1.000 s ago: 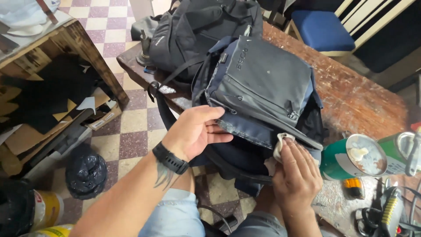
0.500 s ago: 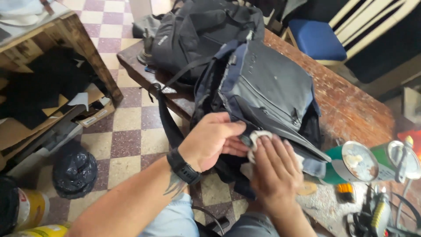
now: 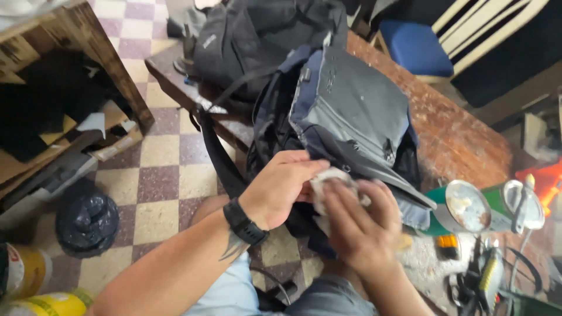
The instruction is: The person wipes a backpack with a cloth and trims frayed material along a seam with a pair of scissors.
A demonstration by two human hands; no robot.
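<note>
I see my left hand (image 3: 280, 188) and right hand (image 3: 358, 227) both pinching a crumpled white cloth (image 3: 329, 182) against the smooth grey-and-navy backpack (image 3: 351, 114) just beyond them; round green can (image 3: 462, 208) stands right.

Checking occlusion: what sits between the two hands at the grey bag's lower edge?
Head view: a crumpled white cloth, pinched between left hand and right hand, against the grey bag.
</note>
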